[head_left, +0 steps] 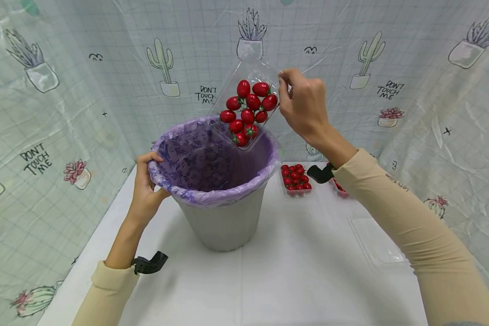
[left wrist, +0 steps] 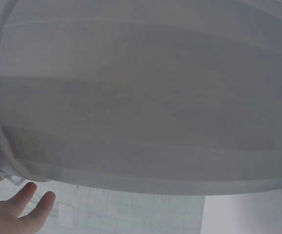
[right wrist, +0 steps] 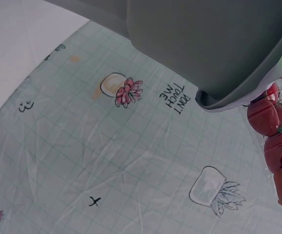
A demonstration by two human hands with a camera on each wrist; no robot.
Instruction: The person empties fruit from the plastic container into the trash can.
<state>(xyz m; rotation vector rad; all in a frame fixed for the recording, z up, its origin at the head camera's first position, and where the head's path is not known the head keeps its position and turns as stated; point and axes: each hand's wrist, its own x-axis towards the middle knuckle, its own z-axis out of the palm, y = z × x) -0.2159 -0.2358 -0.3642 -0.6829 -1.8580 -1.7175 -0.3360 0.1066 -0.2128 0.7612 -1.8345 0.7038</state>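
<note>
A grey trash can [head_left: 228, 224] stands on the white table, its mouth lined with a purple flower-patterned bag [head_left: 236, 192] folded over the rim. My left hand [head_left: 144, 194] grips the rim on the left side, fingers over the edge and thumb beneath. In the left wrist view the can's wall [left wrist: 141, 107] fills most of the picture. Between thumb and fingers, my right hand [head_left: 305, 102] pinches the upper right corner of a clear plastic tray [head_left: 246, 70]. The tray tilts steeply over the can's opening, with several red cherry tomatoes [head_left: 253, 102] in it.
Behind the can, to the right, a clear box of cherry tomatoes [head_left: 296, 179] sits on the table. Another box [head_left: 341, 186] is partly hidden by my right arm. A flat clear plastic lid [head_left: 376, 240] lies farther right. Patterned sheeting [head_left: 102, 90] surrounds the table.
</note>
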